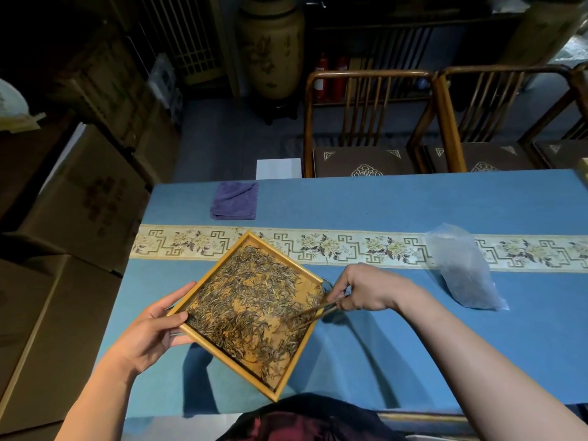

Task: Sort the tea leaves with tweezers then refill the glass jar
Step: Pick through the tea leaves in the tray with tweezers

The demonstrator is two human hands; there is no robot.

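The left hand (pixel 152 326) grips the wooden tray (pixel 206 278) at its nine o'clock corner, lifted and tilted. Tea leaves (pixel 251 310) cover it. At three o'clock, the right hand (pixel 369 289) pinches tweezers (pixel 313 313) into them. Probably the glass jar (pixel 327 286) sits behind. Refilling seems underway; next, sweep leaves toward that corner.

No text, label, brand or number can be read. The cardboard boxes (pixel 92 198) stacked at the left carry faded reddish printing, too blurred to make out, and the tall ceramic jar (pixel 272 47) behind shows dark markings that are likewise illegible.
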